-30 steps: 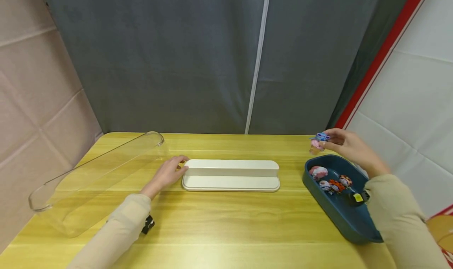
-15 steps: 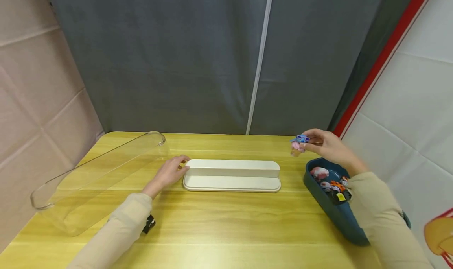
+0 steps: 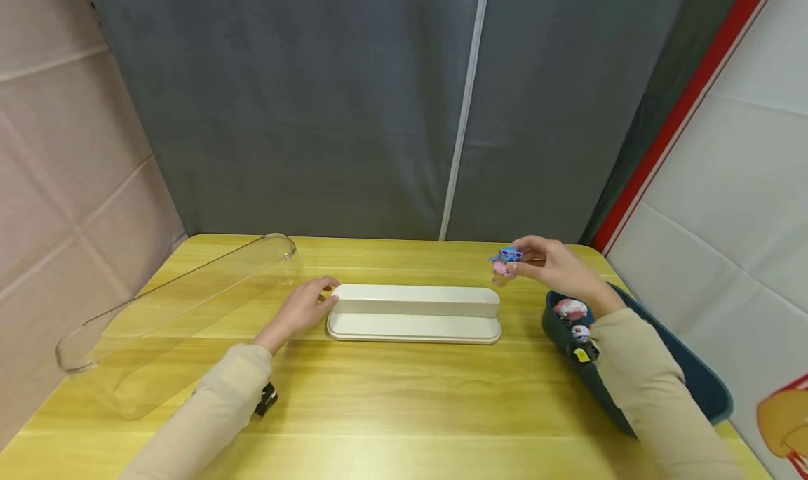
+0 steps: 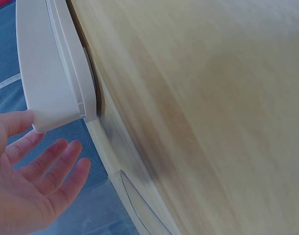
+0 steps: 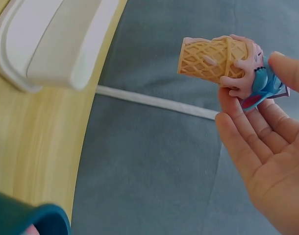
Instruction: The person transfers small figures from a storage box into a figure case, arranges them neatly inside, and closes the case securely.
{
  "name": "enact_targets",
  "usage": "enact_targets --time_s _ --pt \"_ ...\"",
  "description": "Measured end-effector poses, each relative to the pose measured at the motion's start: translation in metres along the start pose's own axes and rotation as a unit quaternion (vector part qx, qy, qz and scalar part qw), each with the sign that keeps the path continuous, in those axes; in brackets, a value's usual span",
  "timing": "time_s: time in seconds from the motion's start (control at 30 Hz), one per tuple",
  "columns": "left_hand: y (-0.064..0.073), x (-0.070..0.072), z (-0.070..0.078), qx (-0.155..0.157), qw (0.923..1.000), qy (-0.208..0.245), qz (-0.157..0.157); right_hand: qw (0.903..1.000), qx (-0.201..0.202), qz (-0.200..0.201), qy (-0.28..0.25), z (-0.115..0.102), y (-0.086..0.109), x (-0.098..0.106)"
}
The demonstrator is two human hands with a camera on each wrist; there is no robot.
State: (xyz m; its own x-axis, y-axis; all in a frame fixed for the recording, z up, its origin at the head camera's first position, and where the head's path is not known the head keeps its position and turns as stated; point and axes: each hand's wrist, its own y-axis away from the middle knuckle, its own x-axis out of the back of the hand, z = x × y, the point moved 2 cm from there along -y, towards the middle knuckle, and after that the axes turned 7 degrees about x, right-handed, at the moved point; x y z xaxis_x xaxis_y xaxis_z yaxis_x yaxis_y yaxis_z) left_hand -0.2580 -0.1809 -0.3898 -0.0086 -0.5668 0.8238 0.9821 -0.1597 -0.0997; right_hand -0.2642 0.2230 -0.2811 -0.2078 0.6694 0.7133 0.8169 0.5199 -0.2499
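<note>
In the head view my right hand [image 3: 558, 268] holds a small toy figurine [image 3: 503, 265] up to the right of the white two-tier display base [image 3: 413, 325]. The right wrist view shows the figurine's waffle ice-cream cone [image 5: 208, 58], pink drips and blue top, pinched between thumb and fingers. My left hand [image 3: 301, 306] stays at the base's left end. Seen from the left wrist, the thumb and index fingertips touch the end of the base [image 4: 49, 68], while the other fingers are loosely spread.
A dark blue tray [image 3: 701, 378] with more figurines [image 3: 571, 310] stands at the right, partly under my right sleeve. A clear plastic cover [image 3: 183, 318] lies at the left of the wooden table [image 3: 404, 403]. A grey curtain [image 3: 315, 115] hangs behind.
My right hand has carried the figurine left from above the tray to near the base's right end. My left hand has stayed at the base's left end.
</note>
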Motion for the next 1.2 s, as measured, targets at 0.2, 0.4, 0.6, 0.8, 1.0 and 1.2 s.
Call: enact_targets --time_s 0.2,0.4,0.6,0.8,1.0,1.2 --pt "0.000 0.000 0.000 0.006 1.0000 0.000 -0.002 0.9999 0.002 -0.011 -0.013 -0.003 -0.008 -0.014" --pt "-0.001 0.000 0.000 0.007 1.0000 -0.002 -0.004 0.9992 0.010 -0.025 -0.029 -0.007 -0.013 -0.028" --pt "-0.001 -0.001 0.000 0.004 1.0000 0.001 -0.002 0.9984 0.025 -0.033 -0.040 -0.012 -0.019 -0.044" --pt "-0.001 -0.001 0.002 0.004 1.0000 0.004 -0.003 0.9973 0.041 -0.038 -0.046 -0.013 -0.025 -0.058" --pt "-0.001 -0.001 0.004 0.004 1.0000 0.007 -0.005 0.9959 0.053 -0.044 -0.058 -0.013 -0.032 -0.073" --pt "-0.001 -0.001 0.004 0.008 0.9999 0.004 -0.005 0.9955 0.042 -0.049 -0.069 -0.012 -0.038 -0.087"
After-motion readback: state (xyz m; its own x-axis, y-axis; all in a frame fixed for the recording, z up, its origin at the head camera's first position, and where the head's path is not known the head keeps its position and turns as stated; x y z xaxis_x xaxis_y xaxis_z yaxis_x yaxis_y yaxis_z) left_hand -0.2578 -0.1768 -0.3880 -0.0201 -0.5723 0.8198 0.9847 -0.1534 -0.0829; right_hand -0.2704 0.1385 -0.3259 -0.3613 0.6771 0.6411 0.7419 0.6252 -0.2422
